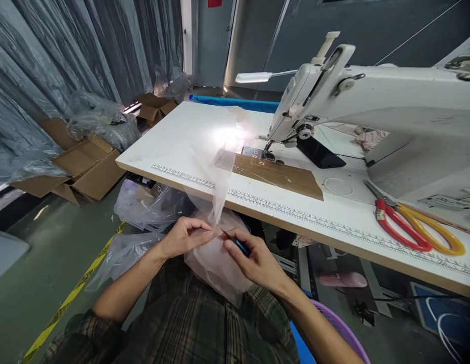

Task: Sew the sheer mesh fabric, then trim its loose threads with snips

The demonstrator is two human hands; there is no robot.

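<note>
Sheer pale fabric (220, 263) hangs from the sewing table over my lap, with one strip of it lying up across the tabletop. My left hand (187, 236) is closed in a pinch on this fabric just below the table's front edge. Close beside it, my right hand (257, 258) is wrapped round small thread snips (240, 246) with a blue grip, their dark tip pointing at the fabric by my left fingertips. Whether the blades touch the fabric, I cannot tell. My right fingertips also lie against the fabric.
A white sewing machine (326, 96) stands on the table (162, 136), a brown plate (280, 177) before its needle. Red-and-yellow-handled scissors (413, 222) lie at the right. Cardboard boxes (91, 167) and plastic bags (147, 202) sit at the left; a purple basket (341, 328) stands below.
</note>
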